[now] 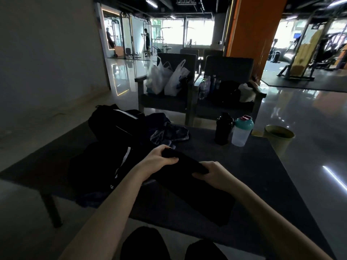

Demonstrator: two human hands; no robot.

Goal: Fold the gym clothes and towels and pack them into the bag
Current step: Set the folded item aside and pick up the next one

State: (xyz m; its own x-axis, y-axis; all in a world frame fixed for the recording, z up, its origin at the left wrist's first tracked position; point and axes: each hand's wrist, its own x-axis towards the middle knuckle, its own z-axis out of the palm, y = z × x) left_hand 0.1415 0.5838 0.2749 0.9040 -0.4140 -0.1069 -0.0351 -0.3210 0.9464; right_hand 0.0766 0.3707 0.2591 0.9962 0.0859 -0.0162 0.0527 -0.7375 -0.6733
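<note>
The left grip (161,158) and right grip (214,172) are both curling tightly round the far end of a long black cloth (202,196), perhaps a towel in this dimness, its near end resting on the desk (262,175). Holding the edges level should be helping it fold flat for the bag (116,122).

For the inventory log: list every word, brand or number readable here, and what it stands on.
Nothing reads legibly.
Ceiling sign: lettering blurred.
White plastic bag: blue print, blurred.
Bottles on the chair: labels too small.
Black cloth: no print visible.
</note>
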